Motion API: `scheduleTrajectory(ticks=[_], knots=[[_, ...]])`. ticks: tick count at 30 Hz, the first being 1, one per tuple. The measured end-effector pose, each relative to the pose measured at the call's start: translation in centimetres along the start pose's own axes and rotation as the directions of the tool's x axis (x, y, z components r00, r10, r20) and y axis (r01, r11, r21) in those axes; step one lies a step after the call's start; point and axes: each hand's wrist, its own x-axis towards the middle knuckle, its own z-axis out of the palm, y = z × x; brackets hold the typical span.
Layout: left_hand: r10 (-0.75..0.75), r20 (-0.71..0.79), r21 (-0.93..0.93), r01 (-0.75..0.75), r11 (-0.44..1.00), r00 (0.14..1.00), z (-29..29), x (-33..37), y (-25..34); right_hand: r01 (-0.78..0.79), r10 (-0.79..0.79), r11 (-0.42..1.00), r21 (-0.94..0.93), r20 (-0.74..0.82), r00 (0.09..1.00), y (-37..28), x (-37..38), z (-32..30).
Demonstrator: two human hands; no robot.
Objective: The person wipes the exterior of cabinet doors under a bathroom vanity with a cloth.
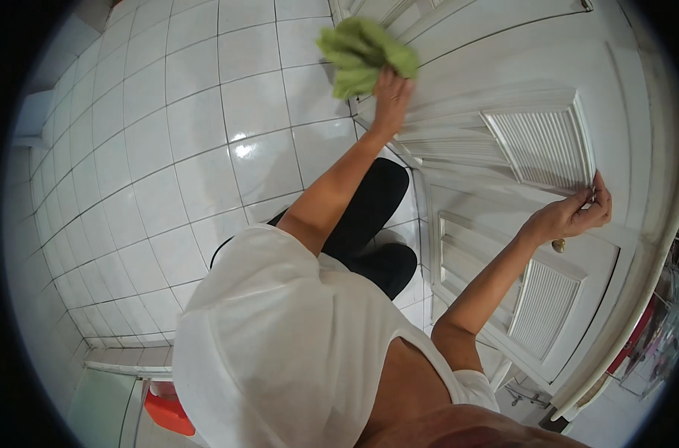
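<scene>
The left hand [392,101] is closed on a green cloth [358,56], which bunches out past the fingers at the left end of the white door [518,75], where the fronts meet the tiled floor [257,82]. Hand and cloth are blurred, and whether the cloth touches the door cannot be told. The left forearm runs long and nearly straight toward that end of the door, over the floor and past the dark-clad knees [388,187], with the wrist in line and the back of the hand showing. The right hand [574,216] is at the door's right end, just beside the lower corner of its slatted panel [545,145]. Its fingers are curled and its fingertips drawn together, leaving little gap; what they hold, if anything, cannot be told. The right elbow is sharply bent and lies below the door in view, well apart from it, and the forearm slants up from there across the second door [496,224], which is just below the first. A small knob [558,245] shows below the door too, close under the right hand. The torso, in a white shirt [280,343], is below and left of the door.
</scene>
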Motion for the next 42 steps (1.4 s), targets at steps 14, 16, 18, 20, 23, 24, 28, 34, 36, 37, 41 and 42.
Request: scheduleTrajectory(ticks=[14, 16, 18, 20, 23, 24, 28, 34, 36, 37, 41, 42], knots=[[-0.884, 0.252, -0.554, 0.807, 0.201, 0.394, 0.7, -9.1, -3.0, -0.011, 0.011, 1.0, 0.0, 0.01, 1.0, -0.1, -0.1, 0.1], [-0.893, 0.27, -0.57, 0.807, 0.152, 0.36, 0.4, -10.0, -6.1, 0.004, -0.005, 1.0, 0.002, 0.019, 1.0, -0.5, 0.0, 0.4], [-0.914, 0.095, -0.472, 0.826, 0.309, 0.396, -1.2, -11.4, -12.6, 0.04, -0.041, 0.999, 0.037, 0.011, 0.999, -1.2, 0.1, 0.6], [-0.917, 0.287, -0.577, 0.814, 0.065, 0.276, 0.6, -9.9, -11.2, 0.043, -0.043, 0.998, -0.044, 0.008, 0.999, 0.4, 0.0, -0.1], [-0.914, 0.371, -0.614, 0.782, -0.107, 0.166, 0.3, -10.9, -8.8, 0.071, -0.071, 0.996, -0.048, 0.015, 0.997, 1.0, -0.4, 0.5], [-0.93, 0.334, -0.557, 0.828, -0.065, 0.152, 0.5, -11.6, -8.1, 0.1, -0.1, 0.993, -0.056, 0.007, 0.995, 1.2, -0.5, 0.5], [-0.905, 0.396, -0.52, 0.851, -0.08, 0.157, 0.6, -13.7, -7.5, 0.1, -0.101, 0.995, -0.021, -0.023, 0.995, 1.1, -0.2, 0.5], [-0.854, 0.238, 0.093, 0.864, 0.494, 0.463, 0.6, -14.8, -8.1, 0.164, -0.164, 0.986, -0.042, 0.002, 0.986, 0.8, -0.2, 0.6], [-0.776, 0.243, 0.182, 0.758, 0.626, 0.583, 1.0, -14.0, -5.9, 0.104, -0.103, 0.994, 0.025, -0.024, 0.994, 1.5, -0.4, 0.6], [-0.679, 0.231, 0.266, 0.626, 0.733, 0.697, 0.4, -13.7, -4.9, 0.091, -0.09, 0.996, 0.016, -0.025, 0.996, 1.3, -0.4, 0.7], [-0.467, 0.261, 0.51, 0.29, 0.81, 0.845, -0.2, -13.2, -4.1, 0.113, -0.1, 0.986, 0.124, -0.111, 0.989, 1.5, -0.3, 1.5], [-0.459, 0.292, 0.557, 0.241, 0.795, 0.839, -0.6, -13.6, -4.0, 0.128, -0.115, 0.987, 0.101, -0.129, 0.985, 1.7, -0.4, 1.5]])
